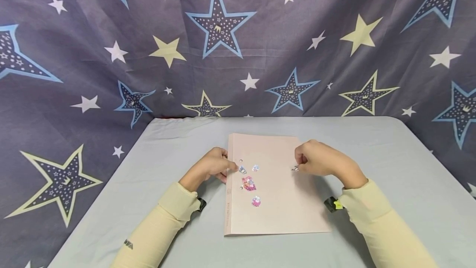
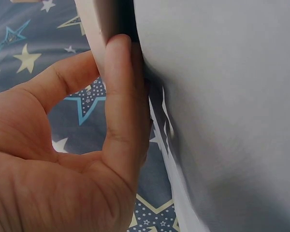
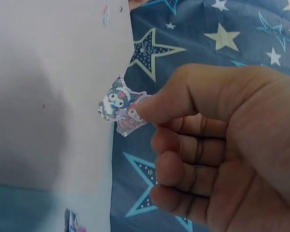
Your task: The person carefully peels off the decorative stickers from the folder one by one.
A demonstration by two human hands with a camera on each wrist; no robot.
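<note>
The table [image 1: 401, 156] has a light grey cloth [image 1: 178, 144], wrinkled toward 10 o'clock. Directly on it, around the middle, lies 1 pale pink folder [image 1: 279, 212], its spine [image 1: 229, 193] facing 9 o'clock.

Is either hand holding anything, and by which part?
The right hand pinches a cartoon sticker by one edge; the left hand grips the pink folder by its left edge.

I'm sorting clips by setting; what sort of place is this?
Probably an indoor craft or filming corner: a star-patterned cloth hangs behind a cloth-covered table that holds a pink folder with stickers.
</note>
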